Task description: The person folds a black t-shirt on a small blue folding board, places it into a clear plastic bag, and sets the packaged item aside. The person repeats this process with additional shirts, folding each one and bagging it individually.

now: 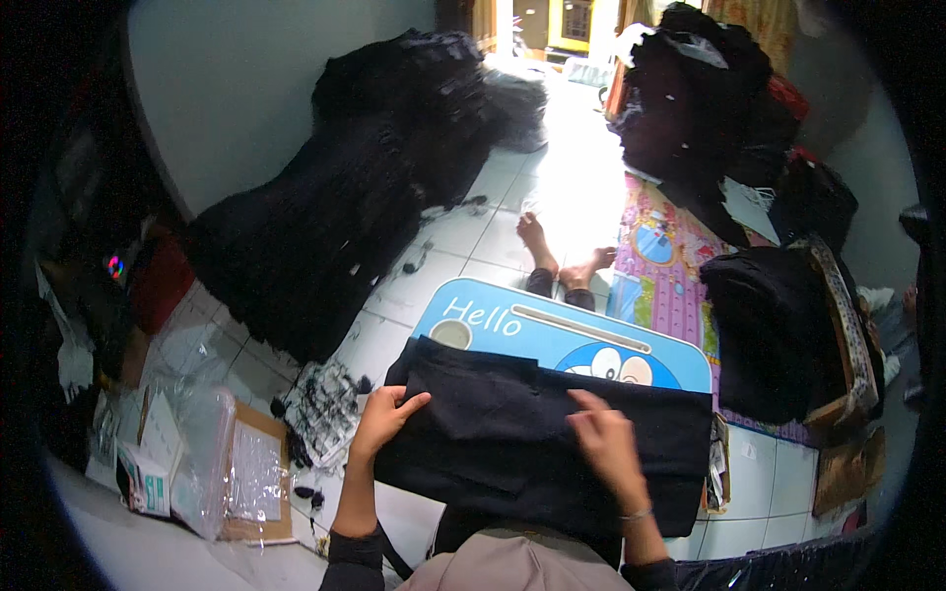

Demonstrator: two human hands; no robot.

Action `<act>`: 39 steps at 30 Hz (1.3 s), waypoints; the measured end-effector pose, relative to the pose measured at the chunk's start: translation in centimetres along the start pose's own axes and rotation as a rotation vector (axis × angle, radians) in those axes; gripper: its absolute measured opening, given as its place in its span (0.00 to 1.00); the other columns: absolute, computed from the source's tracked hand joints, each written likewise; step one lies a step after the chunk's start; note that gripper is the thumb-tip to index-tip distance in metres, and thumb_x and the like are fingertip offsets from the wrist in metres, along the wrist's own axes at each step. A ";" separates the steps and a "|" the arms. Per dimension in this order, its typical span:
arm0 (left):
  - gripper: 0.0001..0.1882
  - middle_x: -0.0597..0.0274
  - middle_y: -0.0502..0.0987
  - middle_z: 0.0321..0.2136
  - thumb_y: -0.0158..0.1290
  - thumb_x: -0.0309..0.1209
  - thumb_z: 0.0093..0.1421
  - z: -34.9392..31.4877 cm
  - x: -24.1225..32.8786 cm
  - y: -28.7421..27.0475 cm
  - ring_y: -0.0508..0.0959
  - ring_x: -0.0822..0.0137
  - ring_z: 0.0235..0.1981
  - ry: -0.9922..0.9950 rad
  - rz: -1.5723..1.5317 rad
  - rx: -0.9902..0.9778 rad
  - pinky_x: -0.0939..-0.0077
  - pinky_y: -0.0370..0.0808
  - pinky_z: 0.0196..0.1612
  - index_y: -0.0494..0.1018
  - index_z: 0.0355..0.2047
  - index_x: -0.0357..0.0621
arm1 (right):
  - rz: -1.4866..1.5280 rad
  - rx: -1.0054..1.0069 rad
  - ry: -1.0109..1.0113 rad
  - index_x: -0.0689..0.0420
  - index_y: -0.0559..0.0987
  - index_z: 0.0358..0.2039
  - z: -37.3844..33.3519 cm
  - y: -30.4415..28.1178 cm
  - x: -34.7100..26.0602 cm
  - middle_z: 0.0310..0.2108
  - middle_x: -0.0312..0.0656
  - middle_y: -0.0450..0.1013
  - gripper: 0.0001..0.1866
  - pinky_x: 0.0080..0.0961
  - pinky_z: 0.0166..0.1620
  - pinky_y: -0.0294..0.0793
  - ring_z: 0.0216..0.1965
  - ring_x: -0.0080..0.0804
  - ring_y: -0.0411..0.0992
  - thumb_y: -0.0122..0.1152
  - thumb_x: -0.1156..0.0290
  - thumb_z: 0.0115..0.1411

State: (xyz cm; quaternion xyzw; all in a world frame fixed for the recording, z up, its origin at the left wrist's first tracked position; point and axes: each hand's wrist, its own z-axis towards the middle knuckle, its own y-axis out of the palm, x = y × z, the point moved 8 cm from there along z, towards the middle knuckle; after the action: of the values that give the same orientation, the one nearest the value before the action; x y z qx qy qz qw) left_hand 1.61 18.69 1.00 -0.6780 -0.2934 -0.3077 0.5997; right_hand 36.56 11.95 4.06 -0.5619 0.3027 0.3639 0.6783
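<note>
I see a big heap of black garments (365,187) at ten o'clock on the tiled floor (512,227). The black cloth (503,433) lies across the blue counter (552,330) at centre. My left grip (382,416) pinches its nine-o'clock edge; my right grip (606,443) rests flat, fingers spread, holding nothing.

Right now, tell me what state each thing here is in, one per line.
Black garment: folded, lying flat on the blue lap table.
Left hand: gripping the garment's left edge.
Right hand: resting flat on it.
Black clothing pile: heaped on the floor.
</note>
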 end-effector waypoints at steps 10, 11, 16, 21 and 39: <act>0.19 0.71 0.68 0.13 0.61 0.38 0.57 0.6 -3.0 0.1 0.62 0.81 0.15 -0.060 -0.134 -0.122 0.79 0.57 0.18 0.72 0.16 0.40 | -0.243 -0.007 -0.046 0.59 0.78 0.45 -0.6 6.7 -4.5 0.31 0.46 0.69 0.15 0.39 0.38 0.72 0.35 0.45 0.71 0.61 0.73 0.56; 0.17 0.70 0.70 0.13 0.60 0.38 0.58 1.1 -3.6 -0.1 0.64 0.81 0.14 -0.083 -0.259 -0.128 0.80 0.59 0.18 0.73 0.17 0.41 | -0.290 -0.068 0.019 0.58 0.77 0.45 -1.2 7.1 -3.8 0.34 0.45 0.68 0.16 0.37 0.40 0.71 0.37 0.43 0.70 0.63 0.72 0.55; 0.18 0.60 0.78 0.17 0.59 0.41 0.59 7.6 -3.4 -3.8 0.77 0.67 0.19 0.084 -0.047 0.367 0.75 0.74 0.31 0.80 0.28 0.33 | -0.308 0.071 -0.248 0.57 0.76 0.50 -3.0 5.2 -5.6 0.40 0.44 0.69 0.25 0.37 0.48 0.67 0.43 0.42 0.69 0.69 0.65 0.51; 0.16 0.64 0.79 0.19 0.62 0.37 0.55 10.9 -1.0 -1.5 0.76 0.74 0.21 0.324 -0.010 0.285 0.79 0.71 0.29 0.81 0.30 0.32 | -0.471 0.267 -0.153 0.61 0.73 0.52 -2.4 -3.2 0.0 0.51 0.50 0.69 0.29 0.43 0.56 0.62 0.54 0.48 0.66 0.68 0.62 0.51; 0.13 0.72 0.74 0.17 0.63 0.32 0.55 11.1 -5.6 -5.9 0.68 0.82 0.17 0.044 -0.479 0.292 0.85 0.63 0.21 0.77 0.19 0.37 | 0.260 0.040 0.801 0.52 0.73 0.31 -4.5 -20.4 31.0 0.18 0.28 0.67 0.31 0.15 0.17 0.63 0.13 0.18 0.60 0.46 0.32 0.58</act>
State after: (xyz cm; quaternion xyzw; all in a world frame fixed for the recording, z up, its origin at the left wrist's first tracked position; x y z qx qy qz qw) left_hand -5.78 30.15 -0.63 -0.4890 -0.4732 -0.4099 0.6074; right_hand 70.68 10.14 -11.14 -0.6028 0.6180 0.1935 0.4662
